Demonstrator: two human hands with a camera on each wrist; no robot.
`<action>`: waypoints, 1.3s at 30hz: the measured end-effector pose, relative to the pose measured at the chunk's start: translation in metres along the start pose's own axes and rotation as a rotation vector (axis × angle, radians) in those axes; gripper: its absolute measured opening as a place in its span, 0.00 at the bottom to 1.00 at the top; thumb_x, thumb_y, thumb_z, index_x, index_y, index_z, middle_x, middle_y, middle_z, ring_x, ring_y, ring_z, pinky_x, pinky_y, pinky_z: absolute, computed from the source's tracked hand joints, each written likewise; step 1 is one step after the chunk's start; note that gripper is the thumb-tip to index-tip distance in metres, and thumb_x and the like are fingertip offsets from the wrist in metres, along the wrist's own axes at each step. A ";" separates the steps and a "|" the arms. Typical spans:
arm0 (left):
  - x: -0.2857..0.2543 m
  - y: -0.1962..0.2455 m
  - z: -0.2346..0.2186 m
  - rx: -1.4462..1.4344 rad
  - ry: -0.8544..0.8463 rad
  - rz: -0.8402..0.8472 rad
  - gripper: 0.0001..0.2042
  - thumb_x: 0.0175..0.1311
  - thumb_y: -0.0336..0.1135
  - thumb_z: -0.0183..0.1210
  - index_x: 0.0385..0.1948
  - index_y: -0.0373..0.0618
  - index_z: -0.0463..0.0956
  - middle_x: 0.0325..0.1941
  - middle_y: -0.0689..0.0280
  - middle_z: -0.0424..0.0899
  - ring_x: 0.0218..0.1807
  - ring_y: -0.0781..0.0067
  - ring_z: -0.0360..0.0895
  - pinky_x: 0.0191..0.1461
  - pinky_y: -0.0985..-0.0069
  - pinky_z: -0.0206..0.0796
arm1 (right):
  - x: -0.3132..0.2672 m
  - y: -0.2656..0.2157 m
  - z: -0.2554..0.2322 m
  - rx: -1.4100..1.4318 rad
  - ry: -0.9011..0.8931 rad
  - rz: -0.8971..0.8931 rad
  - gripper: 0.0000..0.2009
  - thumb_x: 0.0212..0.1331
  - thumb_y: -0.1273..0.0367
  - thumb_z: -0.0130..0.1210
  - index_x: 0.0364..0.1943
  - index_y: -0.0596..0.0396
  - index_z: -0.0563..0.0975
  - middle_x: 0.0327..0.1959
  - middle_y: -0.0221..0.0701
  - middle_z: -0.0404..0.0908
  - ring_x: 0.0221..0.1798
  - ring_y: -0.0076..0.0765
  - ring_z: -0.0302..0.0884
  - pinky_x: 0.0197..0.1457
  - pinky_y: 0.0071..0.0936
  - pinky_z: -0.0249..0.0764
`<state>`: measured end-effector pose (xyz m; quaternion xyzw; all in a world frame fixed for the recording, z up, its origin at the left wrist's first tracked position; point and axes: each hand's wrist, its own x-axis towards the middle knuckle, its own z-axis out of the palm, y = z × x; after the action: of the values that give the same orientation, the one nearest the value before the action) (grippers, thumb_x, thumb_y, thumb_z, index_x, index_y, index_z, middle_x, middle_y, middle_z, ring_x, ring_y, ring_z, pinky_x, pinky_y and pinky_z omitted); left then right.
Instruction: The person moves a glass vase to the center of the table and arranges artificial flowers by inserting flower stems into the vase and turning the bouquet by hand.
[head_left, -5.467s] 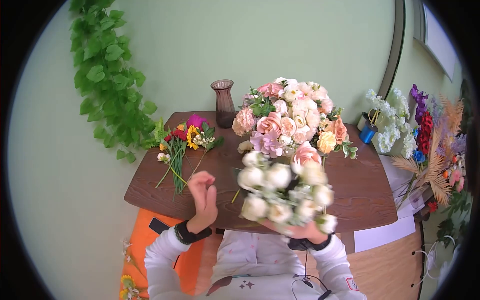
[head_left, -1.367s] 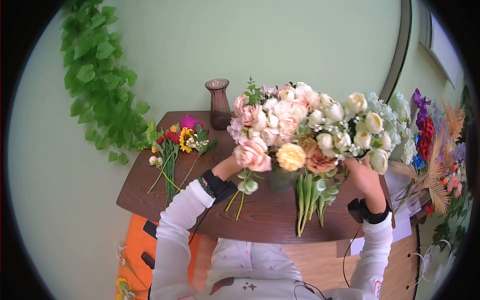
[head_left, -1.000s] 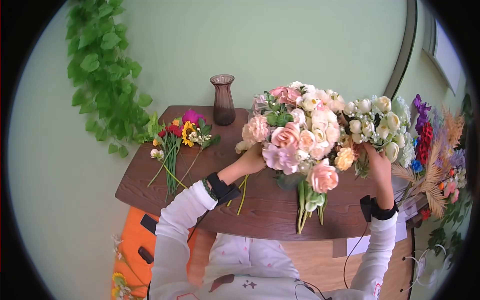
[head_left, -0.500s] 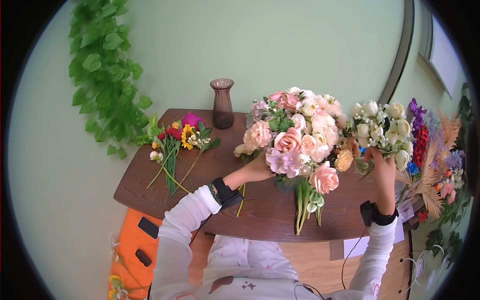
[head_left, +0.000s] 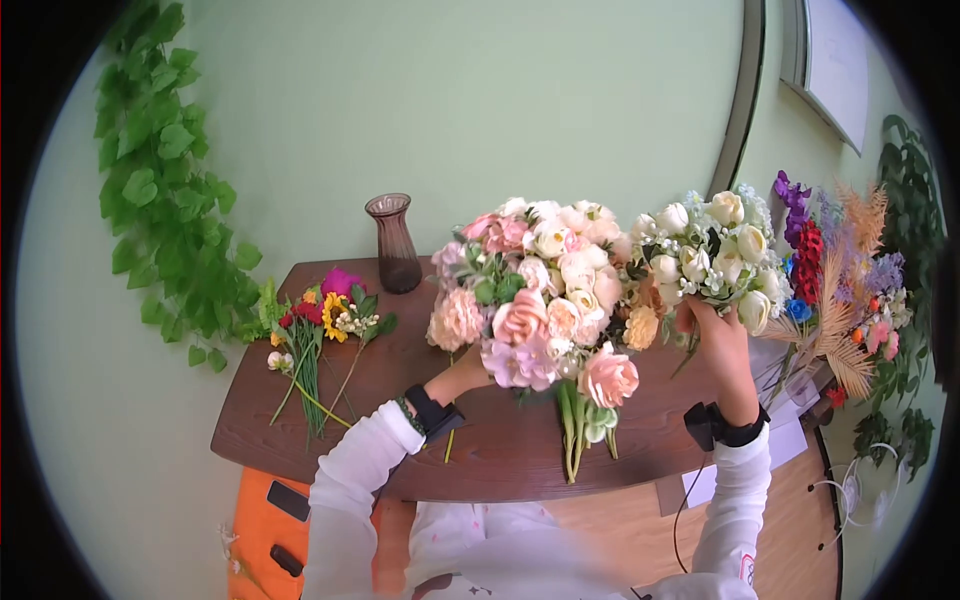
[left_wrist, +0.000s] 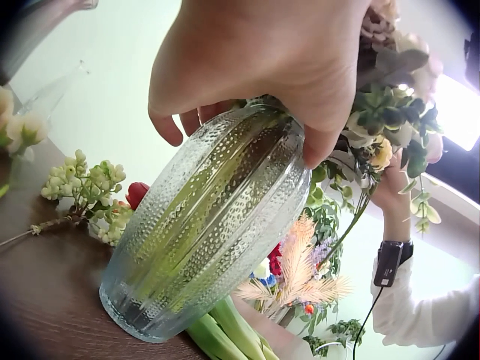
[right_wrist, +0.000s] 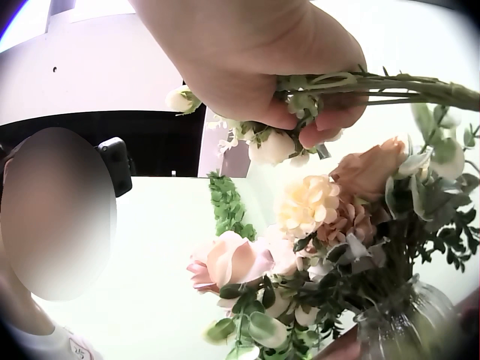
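My left hand point(head_left: 462, 378) grips the upper part of a clear ribbed glass vase point(left_wrist: 210, 225), thumb and fingers on either side of it. The vase leans in the left wrist view, and green stems show through its dimpled wall. Pink, peach and cream flowers point(head_left: 522, 318) fill its top and hide most of it in the head view. To their right, my right hand point(head_left: 724, 350) holds a bunch of white rose-like flowers point(head_left: 728, 255) by the stems. In the right wrist view those thin green stems point(right_wrist: 420, 91) run between thumb and fingers, above the vase's flowers.
Thick green stems point(head_left: 570, 440) lie in front of the vase. Small mixed flowers point(head_left: 335, 318) lie on the brown table's point(head_left: 340, 455) left. Behind stands a purple glass vase point(head_left: 393, 245); colourful flowers point(head_left: 808, 250) stand right. A phone point(head_left: 289, 500) lies on orange cloth.
The white bunch has gone from the table's front to right of the vase, still in my right hand. My left hand, earlier holding nothing, now grips the vase. Lately the head view has shifted.
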<state>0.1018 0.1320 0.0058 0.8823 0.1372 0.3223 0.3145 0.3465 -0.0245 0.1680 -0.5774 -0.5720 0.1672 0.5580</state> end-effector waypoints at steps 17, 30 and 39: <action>-0.062 0.032 -0.024 0.009 0.018 0.035 0.11 0.51 0.32 0.53 0.38 0.42 0.72 0.39 0.60 0.75 0.43 0.60 0.72 0.47 0.72 0.62 | 0.036 -0.060 -0.048 0.534 0.286 -0.495 0.09 0.61 0.68 0.41 0.25 0.55 0.62 0.21 0.25 0.60 0.17 0.19 0.52 0.22 0.20 0.47; -0.014 0.152 -0.132 0.257 0.409 -0.154 0.06 0.56 0.24 0.47 0.34 0.38 0.71 0.35 0.65 0.75 0.36 0.77 0.71 0.39 0.81 0.62 | 0.057 -0.099 -0.011 0.807 0.104 -0.430 0.07 0.60 0.67 0.44 0.32 0.55 0.64 0.26 0.27 0.63 0.21 0.21 0.55 0.25 0.20 0.53; 0.041 0.173 -0.096 0.512 -0.060 0.321 0.19 0.45 0.18 0.45 0.44 0.42 0.69 0.43 0.60 0.73 0.44 0.61 0.68 0.49 0.71 0.57 | 0.056 -0.111 -0.021 0.884 -0.005 -0.568 0.07 0.60 0.67 0.44 0.36 0.54 0.64 0.27 0.27 0.63 0.21 0.20 0.54 0.27 0.19 0.52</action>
<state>0.0767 0.0630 0.1943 0.9523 0.0635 0.2968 0.0310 0.3279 -0.0173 0.2924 -0.1085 -0.5822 0.2363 0.7703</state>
